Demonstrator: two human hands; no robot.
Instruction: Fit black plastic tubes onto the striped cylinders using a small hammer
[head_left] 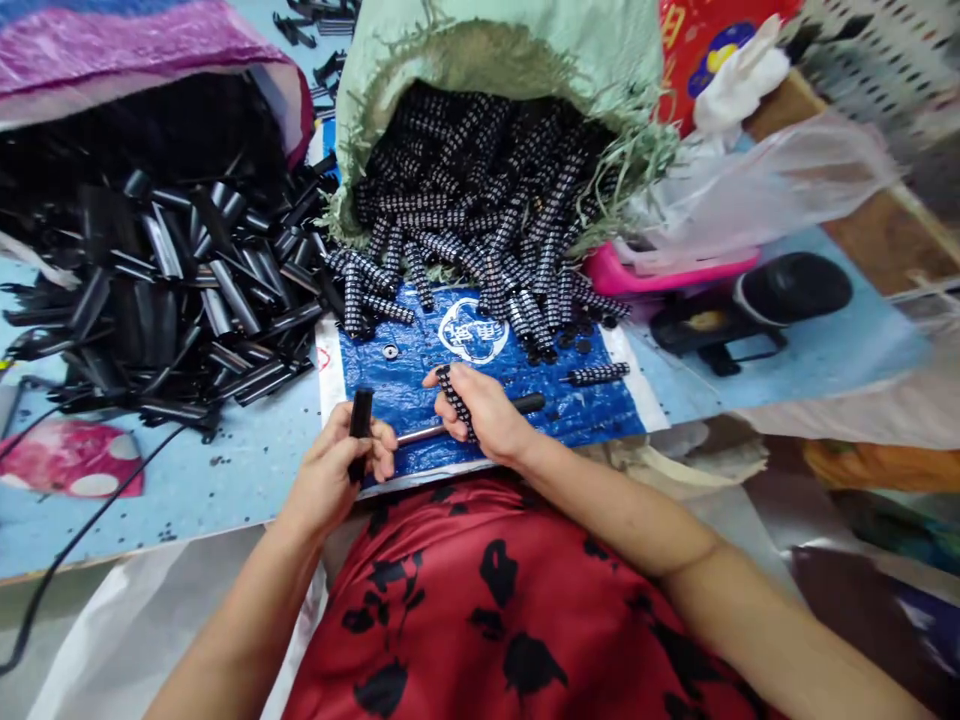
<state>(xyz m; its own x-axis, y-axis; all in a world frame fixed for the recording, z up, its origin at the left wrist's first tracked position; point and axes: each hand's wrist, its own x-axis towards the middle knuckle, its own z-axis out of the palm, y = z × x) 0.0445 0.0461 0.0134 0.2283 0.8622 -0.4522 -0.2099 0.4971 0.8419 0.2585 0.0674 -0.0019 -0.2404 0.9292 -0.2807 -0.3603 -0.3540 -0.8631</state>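
Observation:
My left hand (330, 465) grips a black plastic piece (361, 415), long and narrow, held nearly upright. My right hand (491, 412) is closed around a black cylinder with rows of small white marks (454, 395). A metal rod with a black handle (531, 403), like a screwdriver, runs behind or under my right hand. Its shaft (420, 435) reaches toward my left fingers; whether either hand holds it I cannot tell. Beneath both hands lies a blue printed sheet (405, 375). One more white-marked cylinder (598, 374) rests to the right.
A pale green woven sack (510, 30) spills many similar cylinders (480, 220) ahead. Left of it, a purple-trimmed bag (172, 45) opens onto a heap of black plastic pieces (232, 290). A black device (795, 288) and pink tray (675, 272) sit right. A cable (97, 530) crosses the left edge.

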